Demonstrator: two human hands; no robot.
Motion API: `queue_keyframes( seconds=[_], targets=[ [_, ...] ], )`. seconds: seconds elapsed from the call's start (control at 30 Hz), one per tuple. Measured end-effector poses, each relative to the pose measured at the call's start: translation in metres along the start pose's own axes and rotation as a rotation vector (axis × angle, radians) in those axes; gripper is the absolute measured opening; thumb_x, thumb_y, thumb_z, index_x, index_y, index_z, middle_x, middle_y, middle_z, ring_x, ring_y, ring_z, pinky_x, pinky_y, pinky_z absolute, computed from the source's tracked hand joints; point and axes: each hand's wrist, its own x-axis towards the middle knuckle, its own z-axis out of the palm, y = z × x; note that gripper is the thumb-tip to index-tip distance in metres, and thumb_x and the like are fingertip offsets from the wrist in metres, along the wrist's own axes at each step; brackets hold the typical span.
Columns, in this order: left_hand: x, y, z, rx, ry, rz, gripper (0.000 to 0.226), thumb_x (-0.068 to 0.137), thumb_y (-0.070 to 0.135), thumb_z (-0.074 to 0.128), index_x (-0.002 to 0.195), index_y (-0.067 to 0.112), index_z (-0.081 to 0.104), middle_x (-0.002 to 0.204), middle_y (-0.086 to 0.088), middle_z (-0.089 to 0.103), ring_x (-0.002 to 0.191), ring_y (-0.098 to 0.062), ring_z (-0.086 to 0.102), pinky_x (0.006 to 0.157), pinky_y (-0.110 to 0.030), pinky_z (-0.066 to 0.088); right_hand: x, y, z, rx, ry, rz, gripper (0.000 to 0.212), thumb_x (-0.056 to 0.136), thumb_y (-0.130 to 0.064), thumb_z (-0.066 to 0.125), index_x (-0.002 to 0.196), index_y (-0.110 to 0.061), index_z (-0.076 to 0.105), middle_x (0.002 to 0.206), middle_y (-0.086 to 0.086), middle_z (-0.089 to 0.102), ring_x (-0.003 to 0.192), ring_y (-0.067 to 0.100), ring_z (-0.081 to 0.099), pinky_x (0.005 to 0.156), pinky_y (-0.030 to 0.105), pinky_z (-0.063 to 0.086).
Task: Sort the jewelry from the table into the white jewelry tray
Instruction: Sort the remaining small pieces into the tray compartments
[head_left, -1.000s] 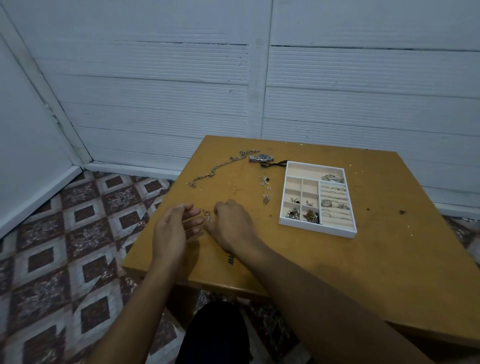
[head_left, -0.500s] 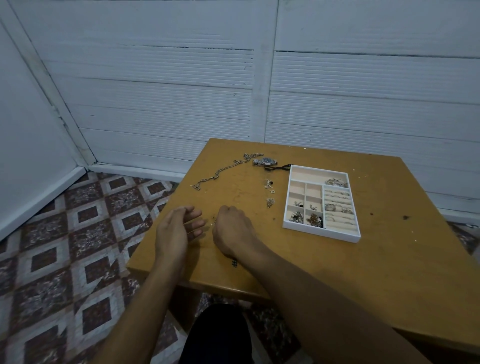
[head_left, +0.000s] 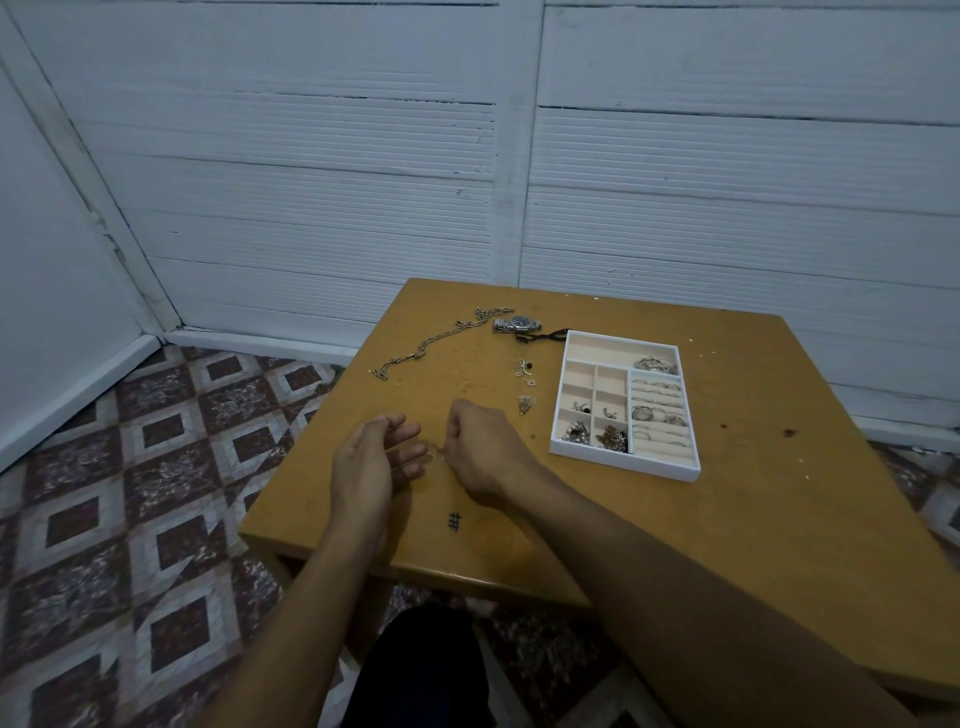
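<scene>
- Wooden table (head_left: 753, 519), white panelled wall behind.
- Right hand (head_left: 478, 447), fingers curled, pinches a small silver piece (head_left: 439, 450) (detail blurred) beside the left hand (head_left: 369, 462), which is loosely open and holds nothing.
- White jewelry tray (head_left: 623, 463) lies apart, rightward.

The tray (head_left: 623, 464) was white, lined cream. The table (head_left: 727, 519) was ochre-brown, the floor tiles (head_left: 130, 493) maroon-and-pale diamonds. The watch (head_left: 519, 323) was silver, its dial perhaps dark blue.

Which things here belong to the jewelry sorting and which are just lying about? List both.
Job: white tray, chain, watch, loose pieces, tiny piece in right hand.
Lying about: hash mark, dark stain on table.
</scene>
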Motion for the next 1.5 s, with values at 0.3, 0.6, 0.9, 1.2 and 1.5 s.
queue_keyframes(
  seconds=[0.3, 0.6, 0.9, 1.2, 1.5],
  targets=[
    [-0.009, -0.003, 0.038, -0.063, -0.068, -0.056, 0.026, 0.101, 0.023, 0.039, 0.098, 0.011, 0.062, 0.098, -0.012, 0.070, 0.084, -0.024, 0.066, 0.087, -0.047, 0.053, -0.025, 0.020, -0.064, 0.153, -0.011, 0.018, 0.008, 0.085, -0.009, 0.056, 0.082, -0.014, 0.061, 0.076, 0.000, 0.064, 0.079, 0.021, 0.061, 0.070, 0.032, 0.050],
    [-0.026, -0.002, 0.091, -0.365, -0.278, -0.293, 0.038, 0.101, 0.036, 0.039, 0.108, 0.006, 0.061, 0.111, -0.015, 0.069, 0.102, -0.027, 0.066, 0.090, -0.040, 0.052, -0.057, 0.035, -0.113, 0.345, -0.059, 0.026, 0.009, 0.081, 0.003, 0.064, 0.085, -0.005, 0.064, 0.067, 0.005, 0.062, 0.068, 0.021, 0.064, 0.083, 0.049, 0.057],
    [-0.051, -0.010, 0.112, -0.544, -0.499, -0.561, 0.054, 0.100, 0.042, 0.036, 0.112, -0.003, 0.062, 0.103, -0.021, 0.071, 0.095, -0.028, 0.067, 0.080, -0.038, 0.055, -0.060, 0.048, -0.133, -0.055, -0.071, 0.000, 0.015, 0.079, -0.003, 0.068, 0.083, -0.017, 0.070, 0.074, -0.001, 0.070, 0.064, 0.011, 0.066, 0.072, 0.033, 0.058],
    [-0.061, -0.019, 0.120, -0.563, -0.478, -0.686, 0.048, 0.100, 0.036, 0.039, 0.108, -0.005, 0.062, 0.111, -0.023, 0.066, 0.113, -0.033, 0.059, 0.096, -0.042, 0.048, -0.064, 0.061, -0.128, -0.272, -0.012, -0.038, 0.012, 0.083, -0.008, 0.067, 0.089, -0.017, 0.071, 0.069, -0.015, 0.054, 0.069, 0.007, 0.054, 0.056, 0.014, 0.039],
    [-0.049, -0.012, 0.125, -0.555, -0.414, -0.683, 0.039, 0.097, 0.020, 0.047, 0.120, -0.011, 0.054, 0.121, -0.028, 0.059, 0.109, -0.038, 0.059, 0.092, -0.041, 0.052, -0.059, 0.087, -0.150, -0.105, 0.167, 0.058, 0.009, 0.082, -0.012, 0.071, 0.080, -0.021, 0.068, 0.079, -0.007, 0.066, 0.068, 0.004, 0.058, 0.058, 0.017, 0.042]
  ],
)
